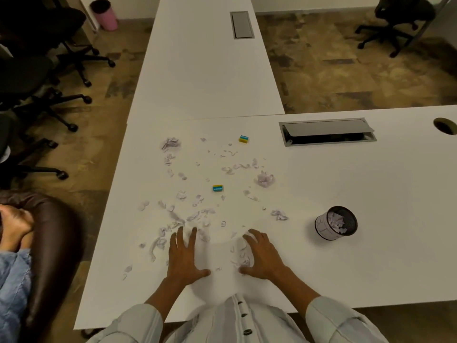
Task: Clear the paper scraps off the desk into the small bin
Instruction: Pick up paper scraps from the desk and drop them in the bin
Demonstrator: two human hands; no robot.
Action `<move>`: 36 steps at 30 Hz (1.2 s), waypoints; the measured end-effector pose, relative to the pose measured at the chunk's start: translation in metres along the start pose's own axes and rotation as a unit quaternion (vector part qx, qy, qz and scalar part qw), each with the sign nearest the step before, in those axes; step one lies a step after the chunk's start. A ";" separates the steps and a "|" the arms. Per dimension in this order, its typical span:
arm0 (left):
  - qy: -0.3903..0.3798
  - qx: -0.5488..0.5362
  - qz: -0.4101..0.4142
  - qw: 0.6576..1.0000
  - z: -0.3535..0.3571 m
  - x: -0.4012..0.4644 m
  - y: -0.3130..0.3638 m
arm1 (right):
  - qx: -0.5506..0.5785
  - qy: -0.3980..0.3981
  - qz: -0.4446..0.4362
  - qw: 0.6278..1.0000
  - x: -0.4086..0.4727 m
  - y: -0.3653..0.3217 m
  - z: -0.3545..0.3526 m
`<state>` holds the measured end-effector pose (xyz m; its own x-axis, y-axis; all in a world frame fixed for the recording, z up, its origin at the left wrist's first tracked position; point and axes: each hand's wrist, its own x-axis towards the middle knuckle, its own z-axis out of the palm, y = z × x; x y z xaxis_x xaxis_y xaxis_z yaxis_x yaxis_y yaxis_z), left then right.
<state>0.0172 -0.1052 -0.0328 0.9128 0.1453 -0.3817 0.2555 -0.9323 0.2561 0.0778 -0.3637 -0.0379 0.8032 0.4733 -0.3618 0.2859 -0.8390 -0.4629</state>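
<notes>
Several pale paper scraps (195, 214) lie scattered across the middle of the white desk (371, 268). A crumpled ball (264, 179) sits right of centre and another (170, 144) at the far left. The small black mesh bin (336, 223) stands upright at the right, holding several scraps. My left hand (184, 256) rests flat on the desk, fingers spread, fingertips touching scraps. My right hand (262, 254) lies palm down with curled fingers beside a small heap of scraps (243, 256). Neither hand grips anything.
Two small blue-and-yellow erasers (217, 188) (243, 138) lie among the scraps. An open cable tray (327, 132) and a grommet hole (445, 125) sit at the back right. Another person (14, 233) sits at the left. Office chairs (37, 78) and a pink bin (103, 14) stand on the floor.
</notes>
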 end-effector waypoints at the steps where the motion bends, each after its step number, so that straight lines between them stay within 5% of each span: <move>1: -0.005 0.002 0.001 1.000 0.000 0.005 -0.004 | -0.022 -0.023 -0.005 0.999 0.003 0.001 0.001; 4: -0.048 0.022 0.012 0.999 -0.001 0.017 -0.007 | -0.093 -0.082 -0.027 0.992 0.003 -0.002 0.012; 9: -0.102 0.033 0.063 0.992 0.009 0.014 0.008 | -0.150 -0.039 -0.082 0.984 -0.022 -0.015 0.046; 17: -0.061 0.048 0.170 0.982 0.034 -0.001 0.038 | -0.176 0.019 -0.093 0.980 -0.044 -0.002 0.041; 23: 0.013 0.060 0.218 0.974 0.037 0.006 0.042 | 0.060 0.088 0.027 0.994 -0.032 0.003 0.032; 31: 0.035 -0.105 0.117 0.987 0.048 0.028 0.047 | 0.290 0.322 0.167 0.886 -0.057 0.037 -0.058; 36: 0.065 -0.165 0.126 0.976 0.023 0.047 0.126 | 0.314 0.438 0.247 0.805 -0.069 0.082 -0.128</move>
<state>0.0851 -0.2239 -0.0387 0.9872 -0.0150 -0.1589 0.0858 -0.7900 0.6071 0.1127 -0.5000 0.0527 0.8766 -0.4791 -0.0445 -0.2816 -0.4358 -0.8549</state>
